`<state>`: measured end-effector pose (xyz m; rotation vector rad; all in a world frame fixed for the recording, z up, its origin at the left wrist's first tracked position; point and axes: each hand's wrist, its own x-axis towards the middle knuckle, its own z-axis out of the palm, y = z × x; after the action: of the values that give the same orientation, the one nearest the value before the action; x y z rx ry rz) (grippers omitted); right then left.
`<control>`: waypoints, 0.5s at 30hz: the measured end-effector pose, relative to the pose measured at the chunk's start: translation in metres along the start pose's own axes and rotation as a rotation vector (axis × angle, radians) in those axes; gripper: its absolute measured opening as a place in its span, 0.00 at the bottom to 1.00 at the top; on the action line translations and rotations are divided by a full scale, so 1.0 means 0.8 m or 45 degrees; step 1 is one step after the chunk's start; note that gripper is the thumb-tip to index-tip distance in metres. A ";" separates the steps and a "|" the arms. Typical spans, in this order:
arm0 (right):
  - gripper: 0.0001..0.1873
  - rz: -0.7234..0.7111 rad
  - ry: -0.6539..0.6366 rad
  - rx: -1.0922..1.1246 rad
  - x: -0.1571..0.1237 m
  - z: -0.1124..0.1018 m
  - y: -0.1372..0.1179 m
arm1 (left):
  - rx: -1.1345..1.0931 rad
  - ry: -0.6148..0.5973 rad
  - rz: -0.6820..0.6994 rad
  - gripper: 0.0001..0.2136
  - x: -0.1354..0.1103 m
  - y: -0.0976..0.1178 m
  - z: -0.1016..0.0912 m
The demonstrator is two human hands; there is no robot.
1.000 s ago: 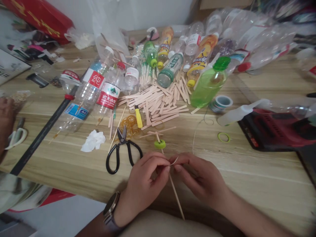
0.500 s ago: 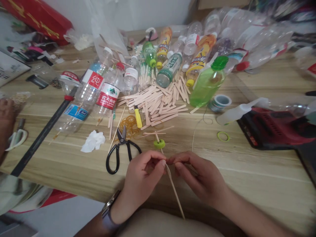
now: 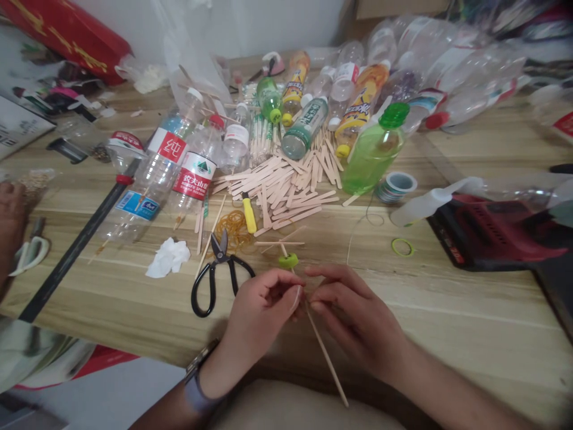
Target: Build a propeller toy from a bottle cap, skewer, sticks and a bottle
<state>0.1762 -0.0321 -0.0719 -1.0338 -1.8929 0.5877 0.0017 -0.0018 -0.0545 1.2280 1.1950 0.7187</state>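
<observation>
My left hand (image 3: 264, 313) is closed around a thin wooden stick (image 3: 330, 361), thumb and index finger pinched together. The stick slants from the table area down toward my lap. A yellow-green bottle cap (image 3: 289, 260) is threaded near its far end, with thin crosspieces (image 3: 293, 243) beyond the cap. Beside the stick, my right hand (image 3: 362, 319) has its thumb and a finger drawn together, the index finger reaching out above; what they pinch is too small to make out. Black-handled scissors (image 3: 219, 263) lie spread left of my left hand.
Loose craft sticks (image 3: 290, 185) are heaped at mid-table, with rubber bands (image 3: 235, 230) and a yellow-handled tool (image 3: 249, 215). Plastic bottles (image 3: 194, 176) stand and lie behind. At right are a thread spool (image 3: 396, 187), a glue bottle (image 3: 421, 205) and a red power tool (image 3: 492, 230). Another person's hand (image 3: 11, 221) shows at left.
My right hand's index finger has lifted and stretched out, and its thumb has come nearer the stick. The stick's near end has swung slightly right; the crosspieces have turned.
</observation>
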 end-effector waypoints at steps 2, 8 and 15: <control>0.08 -0.019 -0.024 -0.015 -0.002 0.000 0.000 | 0.082 -0.012 0.016 0.05 0.002 0.001 0.000; 0.08 -0.021 -0.061 0.044 -0.004 0.001 0.001 | 0.358 -0.070 0.143 0.07 0.005 0.005 0.000; 0.07 0.113 0.037 0.055 0.000 0.000 0.000 | 0.565 -0.168 0.323 0.08 0.003 0.011 -0.004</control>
<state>0.1758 -0.0321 -0.0718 -1.0972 -1.8091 0.6583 0.0006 0.0033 -0.0466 1.7922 1.1341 0.5590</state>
